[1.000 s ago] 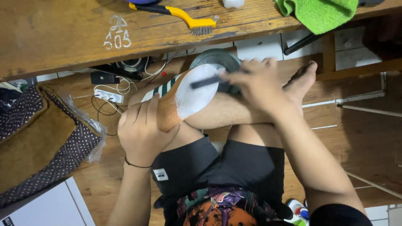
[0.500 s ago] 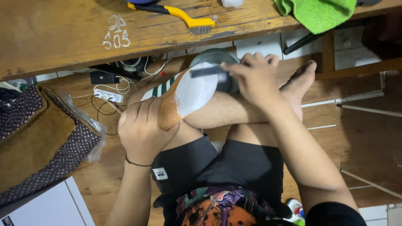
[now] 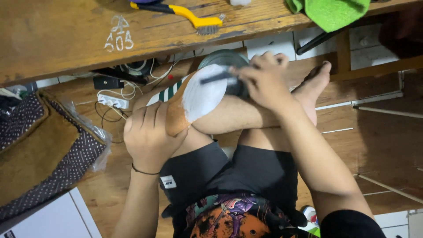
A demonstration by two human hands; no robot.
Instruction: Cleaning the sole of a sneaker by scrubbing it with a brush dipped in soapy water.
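My left hand (image 3: pixel 150 136) is clamped around the heel of a shoe (image 3: pixel 194 99) resting sole-up on my knee, its white sole facing me. Just right of it, my right hand (image 3: pixel 264 81) is closed on a dark brush (image 3: pixel 220 78) pressed against the sole's toe end. Above both hands, a yellow-handled wire brush (image 3: pixel 189 15) lies on the bench (image 3: pixel 66 39).
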